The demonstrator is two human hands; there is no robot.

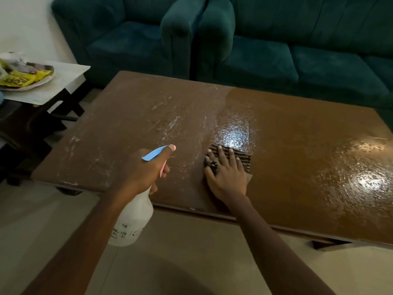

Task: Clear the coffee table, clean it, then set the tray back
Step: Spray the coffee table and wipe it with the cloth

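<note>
The brown coffee table point(297, 145) fills the middle of the view; its right half shines wet, its left half is dull with white streaks and droplets. My left hand point(146, 169) grips a white spray bottle point(131, 220) with a blue and pink trigger head, held over the table's near edge. My right hand point(227, 173) lies flat with spread fingers on a dark striped cloth point(240, 155), pressing it onto the tabletop at the border of wet and dull. The tray point(40, 81), holding yellow wrappers and other items, sits on the side table at far left.
A white-topped side table point(63, 81) stands left of the coffee table. A teal armchair point(131, 37) and a teal sofa point(297, 52) line the far side. Pale tiled floor point(180, 252) lies in front of the table's near edge.
</note>
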